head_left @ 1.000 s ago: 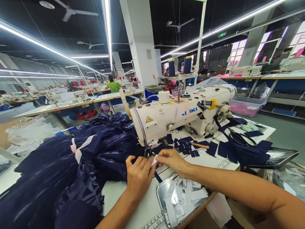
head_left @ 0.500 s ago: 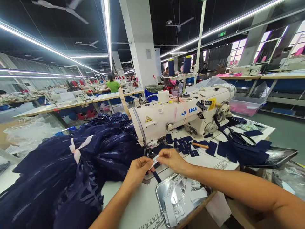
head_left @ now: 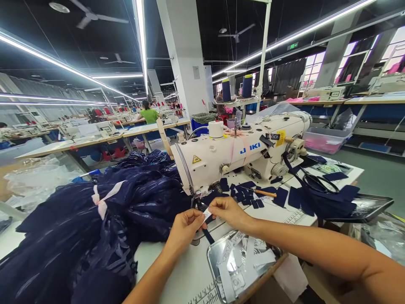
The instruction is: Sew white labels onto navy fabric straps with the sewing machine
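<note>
A small white label (head_left: 206, 214) is pinched between my left hand (head_left: 182, 230) and my right hand (head_left: 229, 212), just under the needle of a cream sewing machine (head_left: 240, 152). A narrow navy strip (head_left: 208, 235) hangs below the label. Both hands hover over the machine bed, fingertips almost touching. A large heap of dark navy fabric (head_left: 95, 219) with a pale pink bow lies to the left of my left hand.
A metal tray (head_left: 215, 257) with several white labels sits at the table's front edge. Navy fabric pieces (head_left: 253, 196), an awl (head_left: 264, 193) and black scissors (head_left: 319, 183) lie right of the needle. Thread cones stand behind. Other people sit at distant tables.
My left hand has lifted off the table and curled its fingers onto the label. My right hand has barely moved.
</note>
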A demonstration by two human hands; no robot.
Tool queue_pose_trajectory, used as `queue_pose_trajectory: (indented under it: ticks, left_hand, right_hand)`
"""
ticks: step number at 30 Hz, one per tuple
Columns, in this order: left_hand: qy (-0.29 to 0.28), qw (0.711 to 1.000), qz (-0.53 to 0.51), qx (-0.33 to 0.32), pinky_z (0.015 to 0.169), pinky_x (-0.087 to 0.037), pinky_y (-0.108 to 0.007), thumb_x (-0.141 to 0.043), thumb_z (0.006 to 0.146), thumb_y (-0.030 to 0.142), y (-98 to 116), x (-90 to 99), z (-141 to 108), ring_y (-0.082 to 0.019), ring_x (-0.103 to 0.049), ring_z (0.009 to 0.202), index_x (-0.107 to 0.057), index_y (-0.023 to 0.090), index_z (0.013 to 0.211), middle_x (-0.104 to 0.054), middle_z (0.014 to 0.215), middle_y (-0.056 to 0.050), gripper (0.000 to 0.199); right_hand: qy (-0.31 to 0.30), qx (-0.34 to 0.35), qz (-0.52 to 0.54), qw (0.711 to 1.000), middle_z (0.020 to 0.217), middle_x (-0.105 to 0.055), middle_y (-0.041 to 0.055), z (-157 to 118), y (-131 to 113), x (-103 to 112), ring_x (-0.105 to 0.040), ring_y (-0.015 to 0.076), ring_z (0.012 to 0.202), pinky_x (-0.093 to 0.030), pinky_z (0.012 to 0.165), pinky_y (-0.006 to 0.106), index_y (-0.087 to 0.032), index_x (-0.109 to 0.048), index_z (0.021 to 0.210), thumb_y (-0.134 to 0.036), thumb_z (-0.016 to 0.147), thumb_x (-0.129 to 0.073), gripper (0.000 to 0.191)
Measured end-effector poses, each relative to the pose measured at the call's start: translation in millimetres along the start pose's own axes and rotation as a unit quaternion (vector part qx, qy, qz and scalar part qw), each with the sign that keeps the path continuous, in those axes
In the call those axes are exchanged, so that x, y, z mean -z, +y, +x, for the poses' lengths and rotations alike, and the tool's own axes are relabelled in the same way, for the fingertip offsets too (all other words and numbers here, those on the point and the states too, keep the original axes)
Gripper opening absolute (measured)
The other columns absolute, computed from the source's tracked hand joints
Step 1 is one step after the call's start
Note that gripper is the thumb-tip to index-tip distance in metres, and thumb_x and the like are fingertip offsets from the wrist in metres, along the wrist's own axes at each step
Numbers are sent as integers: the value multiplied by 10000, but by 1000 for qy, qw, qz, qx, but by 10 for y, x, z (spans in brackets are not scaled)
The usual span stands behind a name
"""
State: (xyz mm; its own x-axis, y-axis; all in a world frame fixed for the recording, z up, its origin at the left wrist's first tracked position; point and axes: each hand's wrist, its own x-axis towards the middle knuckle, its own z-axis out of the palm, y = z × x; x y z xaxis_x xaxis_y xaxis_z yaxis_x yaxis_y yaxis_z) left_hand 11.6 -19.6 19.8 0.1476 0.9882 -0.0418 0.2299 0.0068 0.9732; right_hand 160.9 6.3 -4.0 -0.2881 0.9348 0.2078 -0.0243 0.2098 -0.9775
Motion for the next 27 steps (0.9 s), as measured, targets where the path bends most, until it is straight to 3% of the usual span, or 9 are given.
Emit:
queue_pose_trajectory:
  ticks: [7, 17, 22, 27]
  left_hand:
    - [19, 999, -11, 28, 416, -312, -196, -623, 545, 410, -2, -8, -4, -80, -422, 429, -544, 149, 539, -572, 465, -11, 272]
    - [11, 999, -15, 39, 397, -278, -193, -603, 543, 400, -5, -25, -26, -69, -394, 398, -532, 148, 536, -569, 456, -14, 262]
    - [12, 999, -14, 44, 394, -272, -191, -612, 544, 404, -4, -35, -33, -70, -388, 398, -528, 148, 538, -567, 450, -16, 269]
    - [11, 998, -11, 56, 381, -280, -188, -615, 541, 410, -30, -50, -35, -66, -370, 395, -530, 150, 551, -563, 454, -12, 274]
  right_hand:
    - [33, 47, -64, 996, 609, -537, -16, 2, -33, 66, -492, 101, 554, -388, 545, 227, -156, -570, 691, -225, 715, -491, 108]
    - [32, 126, -197, 972, 608, -517, -34, -28, 8, 40, -484, 85, 528, -370, 526, 206, -172, -547, 685, -171, 734, -527, 53]
    - [22, 199, -294, 935, 597, -495, -27, -46, 9, 56, -458, 98, 563, -348, 554, 215, -174, -464, 646, -139, 756, -461, 115]
    - [24, 290, -411, 864, 583, -467, -18, -77, 78, 58, -398, 111, 515, -316, 530, 237, -181, -415, 677, -130, 756, -389, 98]
